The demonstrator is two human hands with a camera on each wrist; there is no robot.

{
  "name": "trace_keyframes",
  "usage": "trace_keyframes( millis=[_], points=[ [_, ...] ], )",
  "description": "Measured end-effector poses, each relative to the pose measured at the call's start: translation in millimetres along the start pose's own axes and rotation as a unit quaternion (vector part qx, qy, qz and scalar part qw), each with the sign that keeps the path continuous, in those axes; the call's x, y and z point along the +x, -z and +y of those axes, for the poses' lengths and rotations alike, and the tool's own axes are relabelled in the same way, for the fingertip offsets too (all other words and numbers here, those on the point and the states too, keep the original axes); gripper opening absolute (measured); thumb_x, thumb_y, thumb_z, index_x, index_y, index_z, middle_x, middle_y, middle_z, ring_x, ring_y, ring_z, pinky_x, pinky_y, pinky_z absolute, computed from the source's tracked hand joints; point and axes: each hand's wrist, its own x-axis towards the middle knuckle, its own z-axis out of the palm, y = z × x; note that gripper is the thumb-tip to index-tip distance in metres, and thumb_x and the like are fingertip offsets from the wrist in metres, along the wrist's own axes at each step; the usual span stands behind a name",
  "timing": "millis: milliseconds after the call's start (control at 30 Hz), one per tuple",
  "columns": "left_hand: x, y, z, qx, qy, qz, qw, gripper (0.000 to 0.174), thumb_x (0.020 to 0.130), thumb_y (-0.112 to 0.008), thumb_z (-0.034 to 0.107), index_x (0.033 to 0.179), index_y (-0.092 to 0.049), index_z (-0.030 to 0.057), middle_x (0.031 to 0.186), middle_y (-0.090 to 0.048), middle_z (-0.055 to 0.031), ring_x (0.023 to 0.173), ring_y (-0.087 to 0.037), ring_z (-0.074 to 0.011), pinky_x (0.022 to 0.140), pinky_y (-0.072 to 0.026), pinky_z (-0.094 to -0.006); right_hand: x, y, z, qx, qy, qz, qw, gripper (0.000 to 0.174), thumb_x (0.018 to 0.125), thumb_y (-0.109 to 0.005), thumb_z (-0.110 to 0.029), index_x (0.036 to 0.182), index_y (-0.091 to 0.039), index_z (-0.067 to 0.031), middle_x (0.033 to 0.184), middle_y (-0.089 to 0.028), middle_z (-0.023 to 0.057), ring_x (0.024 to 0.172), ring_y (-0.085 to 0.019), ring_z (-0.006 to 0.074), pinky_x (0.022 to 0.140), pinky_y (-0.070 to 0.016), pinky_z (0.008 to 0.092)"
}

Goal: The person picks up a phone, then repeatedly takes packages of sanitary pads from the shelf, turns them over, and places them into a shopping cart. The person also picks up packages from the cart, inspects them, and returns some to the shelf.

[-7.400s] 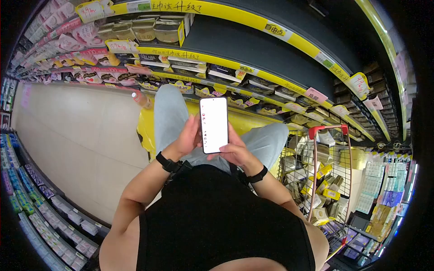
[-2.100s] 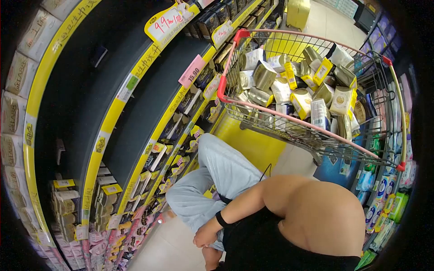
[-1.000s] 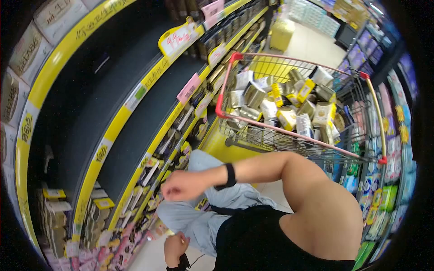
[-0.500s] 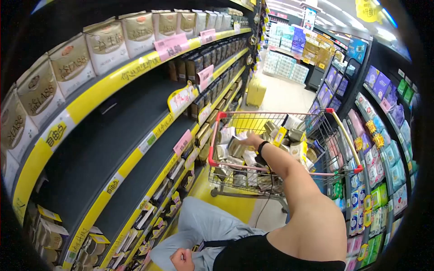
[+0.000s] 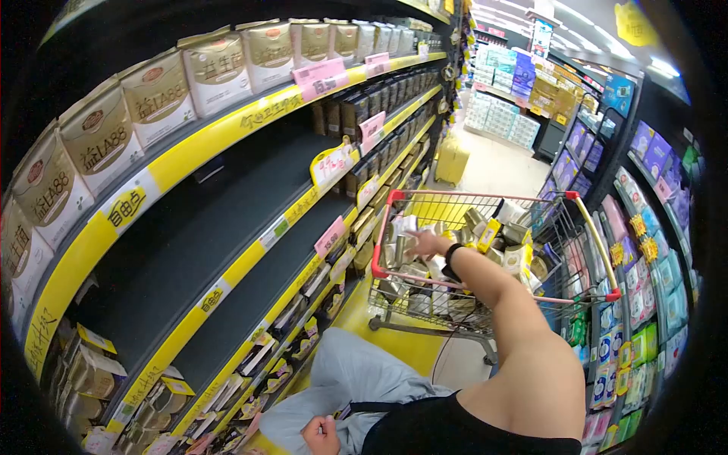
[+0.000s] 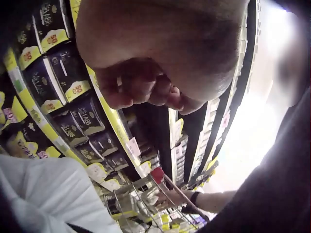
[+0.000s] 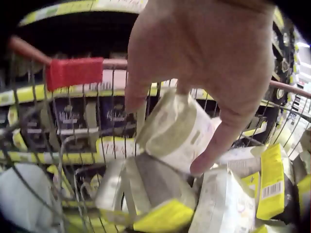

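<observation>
In the head view my right hand (image 5: 432,244) reaches forward into a wire shopping cart (image 5: 378,258) full of packages. The right wrist view shows its thumb and fingers spread around a white and gold soft pack (image 7: 177,128), the thumb tip at the pack's lower edge. Beneath lie a silvery pack with a yellow end (image 7: 158,182), a white pack (image 7: 223,204) and a yellow-labelled one (image 7: 272,182). My left hand (image 5: 321,436) stays over the lap, fingers loosely curled with nothing visible in them. The left wrist view shows it close up.
Long shelves with yellow edge strips (image 5: 125,208) run along the left, gold and white pouches (image 5: 155,98) on the upper one. My bent knee (image 5: 341,364) is beside them. Farther off stands a yellow box (image 5: 453,161). More stocked shelves (image 5: 660,288) line the right.
The phone that both hands held is out of view. I have turned toward the cart, and my right hand has moved from the lap into it. The left hand remains near the lap.
</observation>
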Motion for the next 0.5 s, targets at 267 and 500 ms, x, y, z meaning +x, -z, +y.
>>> trace_keyframes(
  millis=[267, 500],
  points=[
    [6.7, -2.3, 49.3, 0.072, -0.067, -0.073, 0.992, 0.028, 0.09, -0.067, 0.014, 0.072, -0.05, 0.0002, 0.058, -0.04, -0.0101, 0.053, -0.036, -0.0195, 0.051, -0.035, -0.0334, 16.8, -45.8, -18.6, -0.133, 0.074, 0.091, 0.984, 0.081, 0.071, -0.078, -0.048, 0.126, -0.047, 0.0022, 0.116, -0.059, 0.0278, 0.105, -0.06, 0.0433, 0.093, -0.0502, 0.0456],
    [-14.0, 7.1, 32.4, 0.069, -0.032, -0.02, 0.997, 0.021, 0.089, -0.067, 0.012, 0.075, -0.055, 0.0005, 0.06, -0.043, -0.0118, 0.054, -0.037, -0.0214, 0.051, -0.0364, -0.0355, -4.6, -8.5, -18.9, 0.042, 0.056, 0.257, 0.964, 0.059, 0.078, -0.07, -0.038, 0.118, -0.054, 0.0028, 0.107, -0.064, 0.0285, 0.101, -0.061, 0.0437, 0.09, -0.0494, 0.0486]
  ],
)
